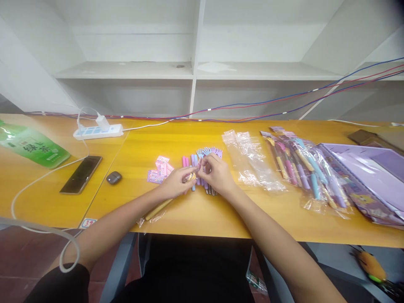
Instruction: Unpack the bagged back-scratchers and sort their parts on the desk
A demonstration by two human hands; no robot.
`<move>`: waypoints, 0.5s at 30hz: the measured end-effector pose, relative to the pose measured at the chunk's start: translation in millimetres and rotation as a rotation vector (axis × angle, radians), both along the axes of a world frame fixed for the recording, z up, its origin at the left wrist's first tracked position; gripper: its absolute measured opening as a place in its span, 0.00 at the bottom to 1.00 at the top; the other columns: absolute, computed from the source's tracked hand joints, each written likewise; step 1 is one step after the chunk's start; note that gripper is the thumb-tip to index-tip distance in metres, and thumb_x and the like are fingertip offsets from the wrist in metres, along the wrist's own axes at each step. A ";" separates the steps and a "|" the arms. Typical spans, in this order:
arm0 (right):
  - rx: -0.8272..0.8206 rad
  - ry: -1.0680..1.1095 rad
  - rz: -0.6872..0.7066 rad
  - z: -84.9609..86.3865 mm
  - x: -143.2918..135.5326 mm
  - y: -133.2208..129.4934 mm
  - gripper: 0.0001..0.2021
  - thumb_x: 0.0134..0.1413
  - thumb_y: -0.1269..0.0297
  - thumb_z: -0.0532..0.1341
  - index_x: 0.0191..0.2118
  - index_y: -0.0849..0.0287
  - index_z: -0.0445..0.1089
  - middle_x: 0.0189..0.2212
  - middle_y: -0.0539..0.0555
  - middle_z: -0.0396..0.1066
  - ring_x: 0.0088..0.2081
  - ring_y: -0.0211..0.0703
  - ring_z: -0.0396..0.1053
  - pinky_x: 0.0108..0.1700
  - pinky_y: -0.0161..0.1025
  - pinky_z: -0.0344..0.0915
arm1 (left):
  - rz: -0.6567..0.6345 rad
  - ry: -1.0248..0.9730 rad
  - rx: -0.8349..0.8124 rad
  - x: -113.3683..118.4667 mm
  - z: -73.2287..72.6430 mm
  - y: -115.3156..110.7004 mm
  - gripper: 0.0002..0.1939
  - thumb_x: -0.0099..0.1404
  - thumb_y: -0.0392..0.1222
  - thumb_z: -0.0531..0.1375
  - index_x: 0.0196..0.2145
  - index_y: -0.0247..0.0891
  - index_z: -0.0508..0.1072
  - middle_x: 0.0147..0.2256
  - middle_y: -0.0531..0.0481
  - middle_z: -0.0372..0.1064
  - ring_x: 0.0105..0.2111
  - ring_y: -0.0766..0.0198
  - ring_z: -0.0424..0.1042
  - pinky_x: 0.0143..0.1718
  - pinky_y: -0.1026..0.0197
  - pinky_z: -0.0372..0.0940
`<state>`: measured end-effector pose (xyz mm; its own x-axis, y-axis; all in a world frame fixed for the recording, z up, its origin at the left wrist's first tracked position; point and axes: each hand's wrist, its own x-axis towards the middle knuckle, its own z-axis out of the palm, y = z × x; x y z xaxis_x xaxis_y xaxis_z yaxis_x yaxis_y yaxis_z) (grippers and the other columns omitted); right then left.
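My left hand is closed around a clear plastic bag holding a yellow-handled back scratcher, whose handle sticks out below the hand toward the table edge. At the bag's upper end, my right hand pinches with thumb and fingertips close together, meeting the left fingers. Beneath and behind both hands lies a row of loose back scratchers with blue and purple claw heads; pink handles show beside them. Small pink printed cards lie left of the hands. What sits exactly between the fingertips is partly hidden.
Clear plastic bags lie to the right, beside a pile of bagged back scratchers and a purple tray. Leftward are an earbud case, a phone, a green bottle and a power strip with a trailing white cable.
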<state>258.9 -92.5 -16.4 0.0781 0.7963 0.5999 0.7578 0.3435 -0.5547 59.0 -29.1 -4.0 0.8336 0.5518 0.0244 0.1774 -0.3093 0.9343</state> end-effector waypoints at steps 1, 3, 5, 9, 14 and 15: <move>0.007 0.004 -0.002 0.4 -0.4 -0.1 0.08 0.55 0.74 0.62 0.34 0.54 0.64 0.35 0.52 0.71 0.30 0.41 0.68 0.36 0.40 0.67 | 0.003 0.002 -0.014 0.1 -0.5 0.2 0.27 0.71 0.42 0.61 0.65 0.31 0.72 0.20 0.59 0.66 0.17 0.68 0.66 0.22 0.67 0.60; 0.020 0.013 -0.008 1.0 -1.0 -0.2 0.08 0.55 0.74 0.62 0.34 0.54 0.64 0.35 0.52 0.70 0.31 0.41 0.68 0.36 0.40 0.67 | 0.017 0.006 -0.052 0.2 -1.4 0.5 0.31 0.71 0.43 0.61 0.68 0.30 0.68 0.18 0.59 0.65 0.16 0.67 0.65 0.22 0.67 0.59; 0.023 0.022 -0.017 1.4 -1.0 -0.2 0.08 0.54 0.74 0.62 0.33 0.54 0.63 0.34 0.51 0.70 0.31 0.41 0.68 0.36 0.40 0.66 | 0.029 0.002 -0.102 0.5 -2.0 0.8 0.32 0.72 0.43 0.61 0.70 0.29 0.66 0.16 0.60 0.64 0.16 0.67 0.64 0.21 0.67 0.58; 0.009 0.047 -0.087 2.0 4.1 0.0 0.10 0.51 0.74 0.62 0.32 0.53 0.60 0.29 0.49 0.67 0.28 0.39 0.65 0.34 0.38 0.64 | 0.035 -0.048 -0.231 1.2 -0.9 2.2 0.30 0.71 0.42 0.60 0.68 0.33 0.69 0.20 0.58 0.68 0.15 0.70 0.61 0.20 0.68 0.55; -0.020 0.179 -0.100 -0.5 18.2 3.0 0.08 0.57 0.71 0.61 0.39 0.53 0.62 0.30 0.47 0.70 0.27 0.39 0.67 0.32 0.38 0.64 | 0.045 -0.067 -0.371 2.2 3.3 5.2 0.19 0.67 0.39 0.59 0.53 0.32 0.76 0.35 0.47 0.79 0.13 0.74 0.60 0.16 0.68 0.52; -0.011 0.186 -0.078 -1.7 20.4 4.0 0.08 0.59 0.70 0.61 0.42 0.52 0.63 0.31 0.48 0.71 0.28 0.40 0.69 0.33 0.39 0.65 | 0.043 -0.073 -0.398 2.4 4.0 5.5 0.17 0.67 0.39 0.58 0.51 0.32 0.76 0.37 0.45 0.80 0.13 0.75 0.60 0.15 0.68 0.51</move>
